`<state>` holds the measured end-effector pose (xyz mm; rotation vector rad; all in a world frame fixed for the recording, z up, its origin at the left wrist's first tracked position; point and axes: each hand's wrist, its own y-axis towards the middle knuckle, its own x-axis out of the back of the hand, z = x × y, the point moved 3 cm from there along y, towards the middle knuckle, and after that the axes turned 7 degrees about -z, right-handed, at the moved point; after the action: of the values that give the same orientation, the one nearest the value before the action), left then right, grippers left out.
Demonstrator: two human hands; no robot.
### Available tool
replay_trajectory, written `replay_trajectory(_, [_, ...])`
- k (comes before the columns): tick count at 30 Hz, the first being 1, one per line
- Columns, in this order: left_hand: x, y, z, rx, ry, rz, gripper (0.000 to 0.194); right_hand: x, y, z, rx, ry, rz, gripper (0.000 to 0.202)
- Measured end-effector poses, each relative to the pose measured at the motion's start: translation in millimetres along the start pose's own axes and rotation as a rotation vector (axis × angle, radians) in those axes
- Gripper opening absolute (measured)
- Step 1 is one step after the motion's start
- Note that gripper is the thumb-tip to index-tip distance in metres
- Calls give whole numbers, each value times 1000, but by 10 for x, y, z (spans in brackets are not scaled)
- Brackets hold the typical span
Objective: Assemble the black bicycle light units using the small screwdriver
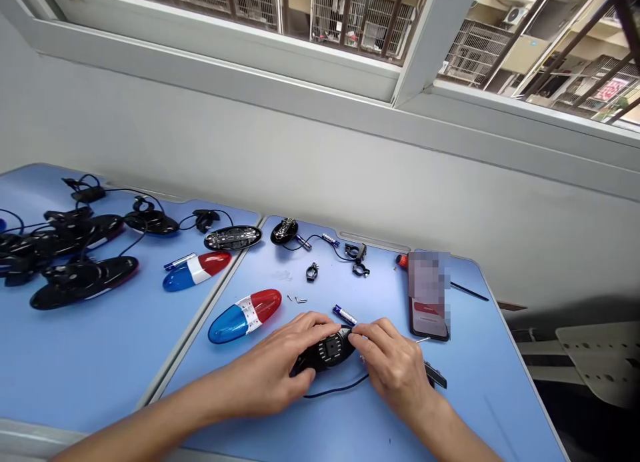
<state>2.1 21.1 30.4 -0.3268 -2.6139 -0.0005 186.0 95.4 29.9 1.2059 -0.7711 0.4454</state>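
A black oval light housing (pixel 330 349) with a ribbed square patch in its middle lies between my hands. My left hand (pixel 285 359) grips it from the left, thumb below and fingers above. The fingertips of my right hand (pixel 393 359) are pinched together at its right end; anything between them is hidden. A black cable (pixel 345 387) runs below the housing toward my right hand. Just above my fingertips lies an AA battery (pixel 345 314). To the left is a blue, white and red light cover (pixel 246 317), with small screws (pixel 300 300) beyond it.
At the back are an open black housing (pixel 285 231), a clamp ring (pixel 312 272) and a bracket (pixel 356 252). A phone (pixel 429 295) lies to the right. Several assembled black lights (pixel 85 281) and another coloured cover (pixel 197 271) occupy the left table.
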Motion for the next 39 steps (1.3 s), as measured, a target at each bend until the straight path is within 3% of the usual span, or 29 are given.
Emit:
replay_trajectory(4, [6,-2,31,-2,-15,-6,74,88,26,-60,-65,140,-32,31])
replay_trajectory(9, [21,-5,46,15,5,-1,74,460,2,-203,-197,208,-319,28])
replay_trajectory(11, [25,-11,47,29,9,7,74,588,-45,-253,-300,182,-410,37])
replay_trajectory(14, [22,-19,52,50,14,19,72,626,-65,-294,-469,248,-317,50])
replay_trajectory(17, [15,-19,53,45,13,26,73,576,15,-283,-541,338,-207,36])
replay_trajectory(25, [27,-9,17,22,14,18,73,433,226,-189,-359,324,-95,24])
replay_trajectory(39, [34,5,-2,0,16,13,74,347,148,-229,-388,368,17,25])
